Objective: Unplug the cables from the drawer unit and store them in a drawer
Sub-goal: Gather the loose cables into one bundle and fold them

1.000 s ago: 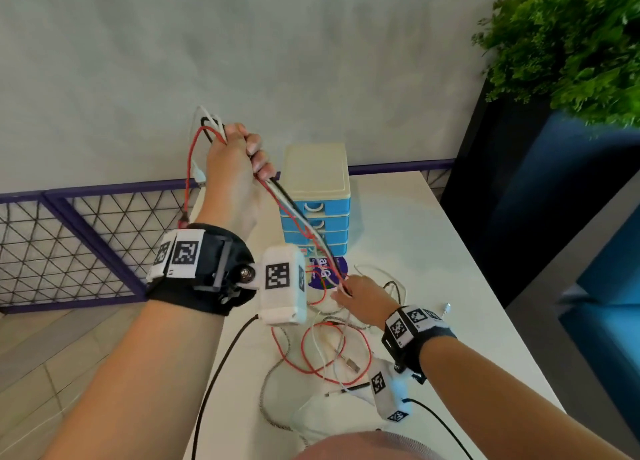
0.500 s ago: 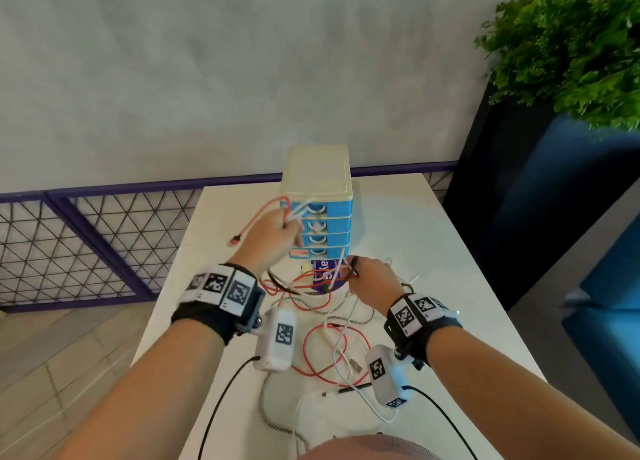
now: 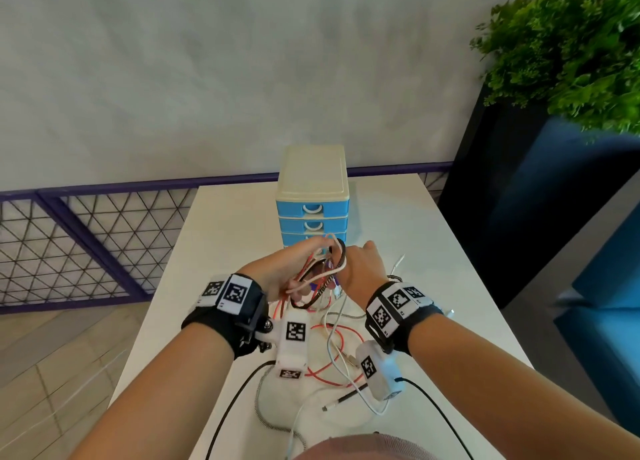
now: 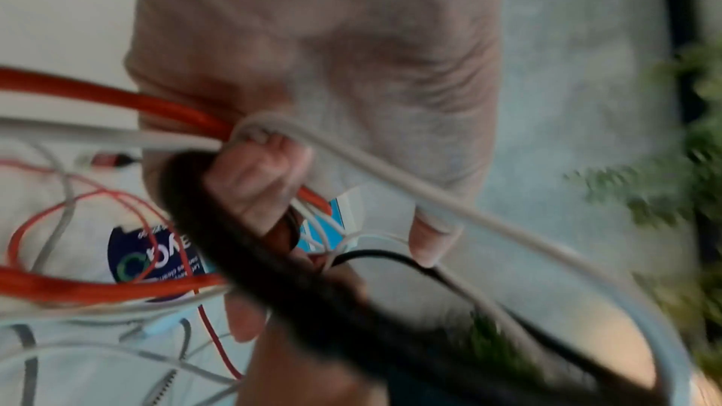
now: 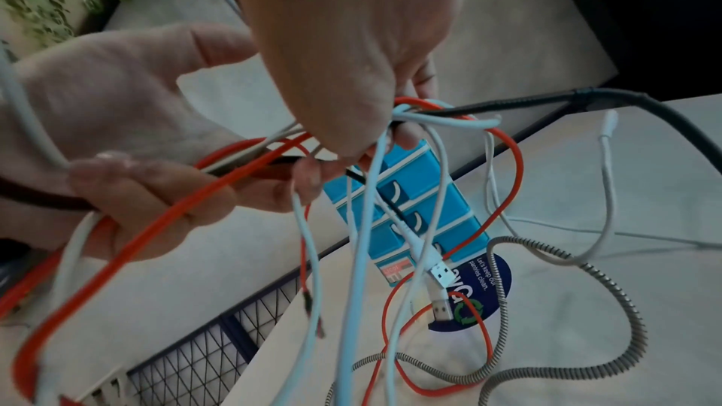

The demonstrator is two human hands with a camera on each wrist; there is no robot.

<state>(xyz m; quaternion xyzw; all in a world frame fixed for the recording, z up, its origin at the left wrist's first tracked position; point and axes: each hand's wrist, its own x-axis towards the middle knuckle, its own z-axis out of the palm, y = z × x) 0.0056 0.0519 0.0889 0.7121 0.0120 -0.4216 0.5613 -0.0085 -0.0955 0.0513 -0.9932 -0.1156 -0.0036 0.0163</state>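
Both hands, left hand (image 3: 281,271) and right hand (image 3: 362,270), pinched looped cables (image 3: 323,272) before the closed drawer unit (image 3: 312,196); gathering trailing ends off the surface (image 3: 228,238) would likely help.

The right hand (image 5: 351,51) pinches a bundle of cables (image 5: 414,122), red, white, pale blue and black. The left hand (image 5: 117,141) grips the same cables just beside it. Loose ends hang down, and a white USB plug (image 5: 439,273) hangs in front of the blue drawer unit (image 5: 426,196). A metal-braided cable (image 5: 609,314) lies on the white table (image 5: 586,366).
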